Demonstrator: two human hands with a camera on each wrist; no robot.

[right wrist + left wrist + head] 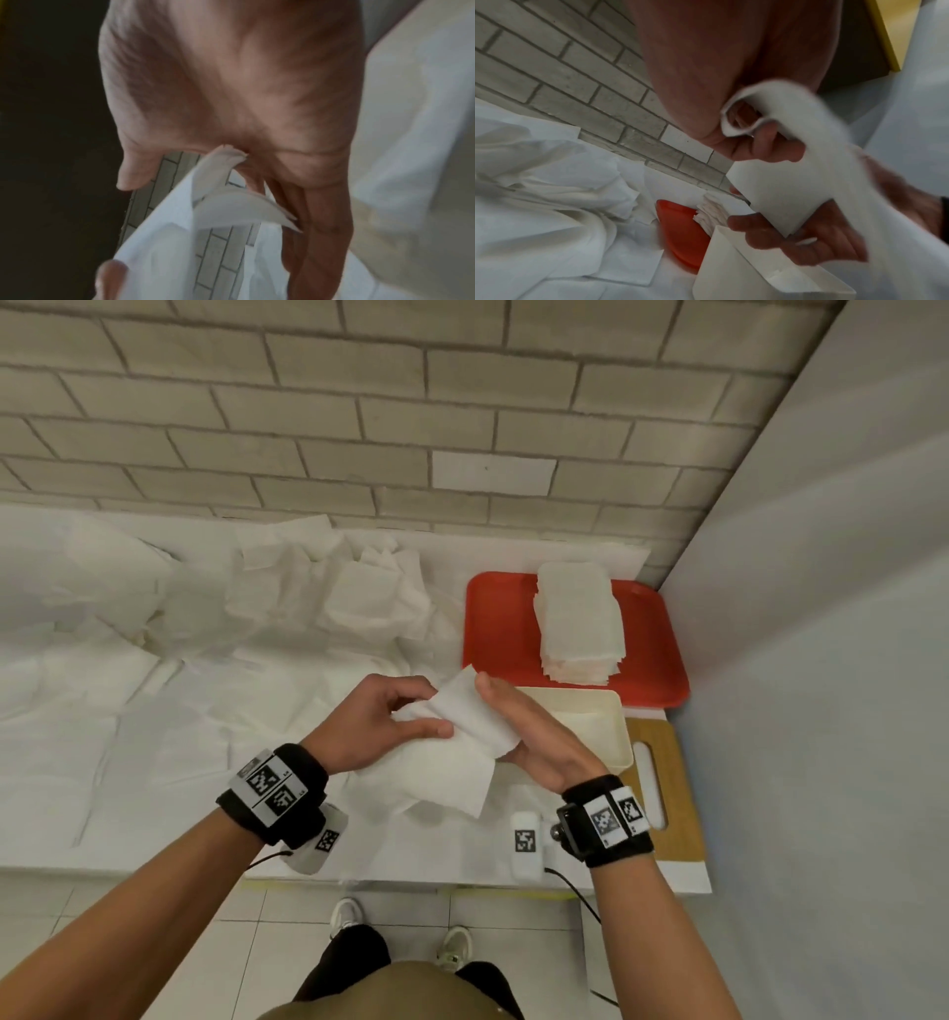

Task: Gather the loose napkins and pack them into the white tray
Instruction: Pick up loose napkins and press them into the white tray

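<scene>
Both hands grip one napkin (452, 737) in mid-air over the table edge. Left hand (380, 721) pinches its left end, thumb on top. Right hand (534, 737) cups the right side, fingers fairly straight along it, so a true clench is hard to confirm. Napkin's long axis runs diagonally, far end up toward the wall. White tray (624, 737) sits just right of the right hand, nearer that hand, partly under it. Loose napkins (308, 598) piled far-left; stacked napkins (580, 624) on red tray (500, 629) beyond.

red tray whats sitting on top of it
A tall stack of folded napkins stands on the red tray, toward its right side. The tray's near edge is partly hidden behind the white tray.
</scene>
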